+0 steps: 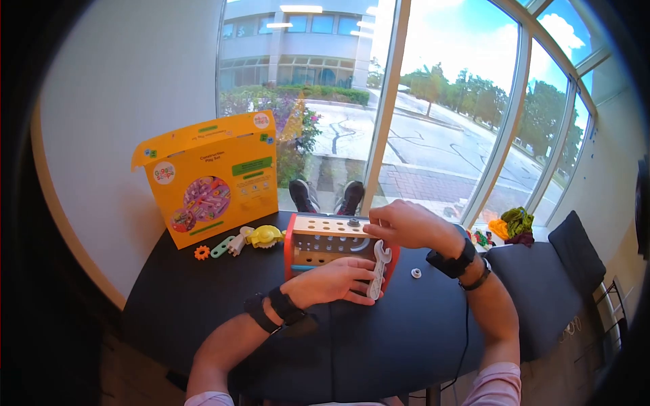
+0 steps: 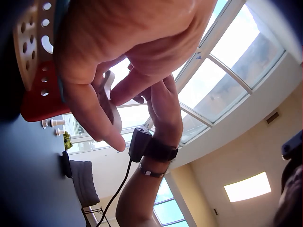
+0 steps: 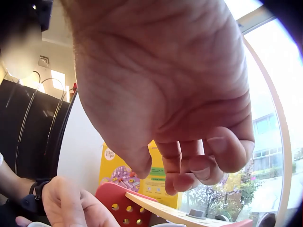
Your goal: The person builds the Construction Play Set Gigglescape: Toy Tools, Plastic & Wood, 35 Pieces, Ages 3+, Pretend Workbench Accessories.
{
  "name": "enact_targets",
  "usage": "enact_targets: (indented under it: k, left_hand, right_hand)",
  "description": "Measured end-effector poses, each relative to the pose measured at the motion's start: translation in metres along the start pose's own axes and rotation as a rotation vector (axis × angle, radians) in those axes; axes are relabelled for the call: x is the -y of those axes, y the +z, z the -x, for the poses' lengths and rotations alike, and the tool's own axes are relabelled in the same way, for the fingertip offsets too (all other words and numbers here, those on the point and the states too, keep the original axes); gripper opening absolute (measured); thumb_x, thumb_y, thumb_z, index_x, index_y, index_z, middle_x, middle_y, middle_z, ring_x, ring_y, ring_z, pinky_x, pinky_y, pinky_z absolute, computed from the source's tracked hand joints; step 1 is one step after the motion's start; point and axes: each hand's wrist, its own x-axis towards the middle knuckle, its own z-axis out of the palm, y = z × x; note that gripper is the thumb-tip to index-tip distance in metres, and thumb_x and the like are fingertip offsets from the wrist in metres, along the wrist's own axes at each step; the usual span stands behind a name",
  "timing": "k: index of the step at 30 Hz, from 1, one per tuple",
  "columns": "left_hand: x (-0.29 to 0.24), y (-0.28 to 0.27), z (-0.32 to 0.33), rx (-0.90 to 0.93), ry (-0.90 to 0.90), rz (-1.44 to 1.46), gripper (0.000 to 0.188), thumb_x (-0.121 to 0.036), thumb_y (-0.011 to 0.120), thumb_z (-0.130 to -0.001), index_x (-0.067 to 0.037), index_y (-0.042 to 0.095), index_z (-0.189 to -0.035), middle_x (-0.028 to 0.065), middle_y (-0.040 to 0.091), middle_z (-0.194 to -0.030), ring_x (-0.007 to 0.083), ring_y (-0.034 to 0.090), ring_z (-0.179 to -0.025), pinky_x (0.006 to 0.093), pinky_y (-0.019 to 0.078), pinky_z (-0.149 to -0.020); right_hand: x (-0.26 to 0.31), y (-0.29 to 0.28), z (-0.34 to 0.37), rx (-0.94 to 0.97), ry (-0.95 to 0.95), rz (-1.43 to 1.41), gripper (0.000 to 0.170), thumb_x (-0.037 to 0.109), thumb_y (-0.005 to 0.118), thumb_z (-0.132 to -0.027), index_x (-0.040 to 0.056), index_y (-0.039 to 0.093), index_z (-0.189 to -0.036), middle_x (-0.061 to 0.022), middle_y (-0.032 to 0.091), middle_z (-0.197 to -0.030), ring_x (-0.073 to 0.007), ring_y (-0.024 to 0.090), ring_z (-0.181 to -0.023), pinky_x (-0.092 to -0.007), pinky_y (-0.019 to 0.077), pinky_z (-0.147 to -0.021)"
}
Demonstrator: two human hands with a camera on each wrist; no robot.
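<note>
A toy workbench (image 1: pixel 289 252) with red ends and perforated wooden boards stands on the dark table. My left hand (image 1: pixel 332 279) pinches a grey toy wrench (image 1: pixel 379 271) between thumb and fingers, upright against the workbench's right front side. In the left wrist view the wrench (image 2: pixel 110 101) shows partly behind the fingers. My right hand (image 1: pixel 416 227) hovers over the workbench's right end, fingers loosely bent and thumb apart, nothing between them. Close to its fingertips, a grey bolt (image 1: pixel 353 222) sits in the top board; the same bolt (image 3: pixel 197 213) appears below the hand in the right wrist view.
A small white toy piece (image 1: pixel 416 273) lies right of the workbench. Toy parts lie to the left: an orange gear (image 1: pixel 202 252), a green strip (image 1: pixel 221 247) and a yellow piece (image 1: pixel 264 236). Behind them stands a yellow box (image 1: pixel 217 183). A black cable (image 1: pixel 466 331) crosses the table.
</note>
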Motion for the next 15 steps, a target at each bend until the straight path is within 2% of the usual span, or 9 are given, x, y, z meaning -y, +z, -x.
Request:
enact_targets:
  k: [2, 5, 7, 9, 10, 12, 15]
  left_hand:
    - [-0.007, 0.018, 0.007, -0.043, 0.052, -0.127, 0.040, -0.025, 0.065, -0.117, -0.009, 0.061, -0.153, 0.0051, 0.073, -0.140, 0.0219, 0.076, -0.126, 0.0428, 0.0659, -0.104]
    - [-0.020, 0.044, 0.017, -0.130, 0.157, -0.241, 0.043, -0.023, 0.068, -0.117, -0.007, 0.058, -0.155, 0.0054, 0.072, -0.138, 0.0190, 0.074, -0.128, 0.0427, 0.0657, -0.105]
    - [-0.022, 0.053, 0.020, -0.174, 0.298, -0.271, 0.045, -0.021, 0.069, -0.116, -0.004, 0.056, -0.156, 0.0067, 0.071, -0.137, 0.0195, 0.074, -0.126, 0.0413, 0.0653, -0.105]
    - [-0.024, 0.055, 0.019, -0.184, 0.443, -0.237, 0.042, -0.014, 0.071, -0.114, -0.003, 0.059, -0.153, 0.0073, 0.073, -0.138, 0.0181, 0.072, -0.130, 0.0378, 0.0610, -0.111]
    - [-0.025, 0.057, 0.018, -0.212, 0.492, -0.268, 0.042, -0.012, 0.071, -0.113, -0.002, 0.059, -0.152, 0.0080, 0.073, -0.139, 0.0177, 0.071, -0.132, 0.0371, 0.0595, -0.113]
    - [-0.029, 0.060, 0.016, -0.277, 0.549, -0.307, 0.041, -0.008, 0.072, -0.112, -0.001, 0.061, -0.150, 0.0085, 0.073, -0.140, 0.0160, 0.069, -0.135, 0.0337, 0.0557, -0.117]
    - [-0.032, 0.063, 0.015, -0.284, 0.575, -0.327, 0.040, -0.009, 0.074, -0.111, -0.002, 0.062, -0.149, 0.0087, 0.073, -0.141, 0.0150, 0.070, -0.131, 0.0338, 0.0566, -0.115]
  right_hand:
    - [0.007, -0.014, 0.020, -0.069, -0.009, -0.007, 0.034, 0.036, 0.067, -0.112, 0.0040, 0.073, -0.101, -0.0219, 0.073, -0.083, -0.0455, 0.071, -0.079, -0.0530, 0.0525, -0.070]
    - [0.017, -0.030, 0.048, -0.146, 0.077, -0.053, 0.035, 0.037, 0.065, -0.111, 0.0046, 0.073, -0.100, -0.0206, 0.077, -0.087, -0.0470, 0.073, -0.085, -0.0573, 0.0559, -0.077]
    - [0.014, -0.027, 0.062, -0.177, 0.048, -0.072, 0.031, 0.032, 0.069, -0.111, 0.0033, 0.073, -0.100, -0.0188, 0.076, -0.084, -0.0438, 0.072, -0.079, -0.0521, 0.0551, -0.071]
    - [0.017, -0.028, 0.074, -0.166, 0.005, -0.150, 0.031, 0.030, 0.070, -0.112, 0.0018, 0.073, -0.102, -0.0173, 0.073, -0.078, -0.0391, 0.070, -0.069, -0.0487, 0.0518, -0.065]
    - [0.015, -0.024, 0.076, -0.153, -0.029, -0.213, 0.029, 0.030, 0.074, -0.110, 0.0015, 0.076, -0.104, -0.0150, 0.076, -0.081, -0.0308, 0.075, -0.071, -0.0413, 0.0567, -0.065]
    - [0.021, -0.023, 0.083, -0.144, -0.043, -0.297, 0.028, 0.029, 0.078, -0.108, 0.0019, 0.078, -0.107, -0.0134, 0.078, -0.085, -0.0267, 0.078, -0.075, -0.0371, 0.0606, -0.068]
    - [0.031, -0.023, 0.087, -0.156, -0.039, -0.303, 0.026, 0.027, 0.083, -0.103, 0.0017, 0.080, -0.107, -0.0113, 0.081, -0.088, -0.0227, 0.081, -0.080, -0.0330, 0.0648, -0.073]
